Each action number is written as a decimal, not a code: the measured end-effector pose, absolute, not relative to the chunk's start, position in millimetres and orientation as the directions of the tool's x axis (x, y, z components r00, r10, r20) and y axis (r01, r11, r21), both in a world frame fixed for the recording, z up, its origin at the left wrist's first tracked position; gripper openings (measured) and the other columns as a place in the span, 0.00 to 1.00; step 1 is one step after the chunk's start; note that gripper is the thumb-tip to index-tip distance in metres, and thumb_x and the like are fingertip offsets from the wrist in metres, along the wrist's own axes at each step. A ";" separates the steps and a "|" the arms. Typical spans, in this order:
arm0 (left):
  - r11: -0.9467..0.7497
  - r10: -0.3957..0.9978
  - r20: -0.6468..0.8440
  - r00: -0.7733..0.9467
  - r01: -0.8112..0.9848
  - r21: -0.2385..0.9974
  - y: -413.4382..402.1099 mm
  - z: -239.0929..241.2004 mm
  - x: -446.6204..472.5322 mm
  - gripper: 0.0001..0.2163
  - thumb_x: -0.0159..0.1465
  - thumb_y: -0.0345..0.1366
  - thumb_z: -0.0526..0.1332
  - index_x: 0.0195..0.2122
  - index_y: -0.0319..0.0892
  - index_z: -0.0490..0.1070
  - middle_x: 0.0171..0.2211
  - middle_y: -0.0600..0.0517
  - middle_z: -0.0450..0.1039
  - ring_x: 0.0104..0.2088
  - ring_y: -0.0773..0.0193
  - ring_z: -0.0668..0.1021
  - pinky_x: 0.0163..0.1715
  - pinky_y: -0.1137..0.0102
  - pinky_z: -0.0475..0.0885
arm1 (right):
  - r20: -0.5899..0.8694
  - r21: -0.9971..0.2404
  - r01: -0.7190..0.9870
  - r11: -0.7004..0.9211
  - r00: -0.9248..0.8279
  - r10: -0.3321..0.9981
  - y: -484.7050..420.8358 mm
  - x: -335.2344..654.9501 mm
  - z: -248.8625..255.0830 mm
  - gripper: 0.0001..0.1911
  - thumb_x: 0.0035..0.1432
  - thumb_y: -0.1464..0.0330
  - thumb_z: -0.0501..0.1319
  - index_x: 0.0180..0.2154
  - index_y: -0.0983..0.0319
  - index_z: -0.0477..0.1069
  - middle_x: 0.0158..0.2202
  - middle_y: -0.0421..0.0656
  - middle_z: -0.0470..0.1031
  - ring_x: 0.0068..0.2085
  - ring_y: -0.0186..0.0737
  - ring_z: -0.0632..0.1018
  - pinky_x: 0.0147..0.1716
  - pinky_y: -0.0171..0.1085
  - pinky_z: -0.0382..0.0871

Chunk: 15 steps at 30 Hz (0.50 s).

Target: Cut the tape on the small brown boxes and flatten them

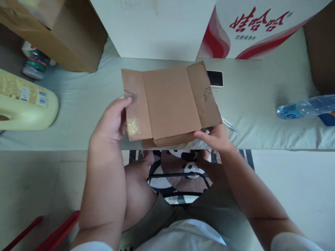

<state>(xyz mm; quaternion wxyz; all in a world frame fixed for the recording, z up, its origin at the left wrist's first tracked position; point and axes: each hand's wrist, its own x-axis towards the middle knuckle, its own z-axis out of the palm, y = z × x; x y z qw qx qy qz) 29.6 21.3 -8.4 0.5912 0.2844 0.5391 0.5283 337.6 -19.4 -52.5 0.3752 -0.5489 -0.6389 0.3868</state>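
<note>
A brown cardboard box [171, 104], with its side flaps spread out, is held up in front of me near the front edge of the covered surface. My left hand [112, 116] grips its left flap, thumb on top and the other fingers hidden behind. At the lower right corner, my right hand [214, 137] holds the box with the thumb along its near edge; its other fingers are mostly under the cardboard. Clear tape shines on the left flap. Behind the right flap lies a phone [216, 78], partly covered. A thin white pen-like tool [229, 124] lies beside my right hand.
White cartons [162, 31] stand along the back. A larger cardboard box [75, 38] and a pale yellow jug [31, 101] are at the left. To the right lies a clear plastic bottle [306, 107]. Below are my legs and a panda-patterned mat [172, 162].
</note>
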 end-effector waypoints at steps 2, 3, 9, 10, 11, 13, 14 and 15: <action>0.368 0.917 -0.395 -0.050 -0.269 0.890 12.7 -10.9 31.7 0.20 0.50 0.51 0.74 0.33 0.44 0.72 0.30 0.46 0.81 0.42 0.43 0.85 0.43 0.54 0.82 | 0.033 -0.876 0.478 0.063 -0.072 0.997 -19.5 333.4 -45.0 0.36 0.47 0.37 0.70 0.41 0.61 0.77 0.40 0.54 0.84 0.46 0.59 0.84 0.43 0.50 0.80; 0.404 0.904 -0.425 -0.039 -0.245 0.881 9.3 -13.4 32.7 0.22 0.50 0.54 0.74 0.34 0.44 0.72 0.30 0.46 0.81 0.41 0.44 0.85 0.40 0.55 0.83 | 0.025 -0.866 0.499 0.046 -0.050 0.998 -20.2 331.7 -41.0 0.33 0.48 0.39 0.70 0.40 0.61 0.77 0.38 0.53 0.84 0.44 0.58 0.84 0.39 0.48 0.80; 0.374 0.920 -0.386 -0.065 -0.149 0.915 2.4 -34.7 33.5 0.25 0.59 0.64 0.65 0.30 0.45 0.72 0.17 0.51 0.69 0.20 0.56 0.79 0.23 0.65 0.76 | -0.028 -0.905 0.420 -0.061 0.085 0.996 -25.8 330.8 -34.2 0.23 0.58 0.47 0.64 0.26 0.59 0.71 0.24 0.42 0.75 0.29 0.42 0.77 0.29 0.38 0.72; 0.378 0.922 -0.385 -0.035 -0.137 0.916 2.9 -36.6 32.6 0.25 0.60 0.65 0.64 0.28 0.45 0.72 0.15 0.52 0.66 0.18 0.57 0.77 0.22 0.65 0.75 | -0.046 -0.915 0.392 -0.089 0.119 0.992 -26.0 331.4 -36.3 0.24 0.59 0.46 0.63 0.24 0.59 0.70 0.23 0.41 0.73 0.28 0.41 0.76 0.28 0.38 0.71; 0.385 0.921 -0.388 -0.004 -0.133 0.913 3.9 -37.6 31.6 0.26 0.60 0.65 0.64 0.27 0.45 0.71 0.14 0.52 0.65 0.17 0.58 0.76 0.22 0.65 0.75 | -0.056 -0.927 0.360 -0.107 0.151 0.987 -26.1 332.0 -38.8 0.25 0.59 0.46 0.63 0.24 0.59 0.70 0.23 0.41 0.73 0.29 0.41 0.77 0.29 0.39 0.71; 0.393 0.919 -0.394 0.025 -0.154 0.907 8.2 -36.7 29.2 0.26 0.61 0.65 0.62 0.27 0.45 0.72 0.14 0.52 0.65 0.16 0.59 0.74 0.23 0.64 0.75 | -0.042 -0.951 0.293 -0.102 0.203 0.978 -26.5 332.9 -43.1 0.23 0.58 0.46 0.63 0.27 0.59 0.73 0.28 0.42 0.77 0.33 0.43 0.79 0.33 0.40 0.74; 0.385 0.921 -0.388 0.013 -0.173 0.907 11.4 -35.4 27.8 0.25 0.62 0.64 0.60 0.27 0.45 0.72 0.15 0.51 0.66 0.17 0.59 0.74 0.24 0.63 0.75 | -0.027 -0.959 0.269 -0.086 0.215 0.976 -27.1 333.5 -44.4 0.22 0.58 0.47 0.64 0.29 0.59 0.74 0.30 0.43 0.78 0.36 0.45 0.80 0.35 0.41 0.76; 0.356 0.930 -0.366 -0.026 -0.181 0.917 15.1 -34.1 26.1 0.24 0.62 0.62 0.60 0.27 0.45 0.73 0.17 0.50 0.68 0.18 0.58 0.75 0.26 0.62 0.76 | -0.013 -0.965 0.253 -0.070 0.219 0.976 -28.1 334.4 -45.0 0.22 0.58 0.46 0.64 0.30 0.59 0.75 0.32 0.44 0.80 0.38 0.46 0.81 0.37 0.42 0.77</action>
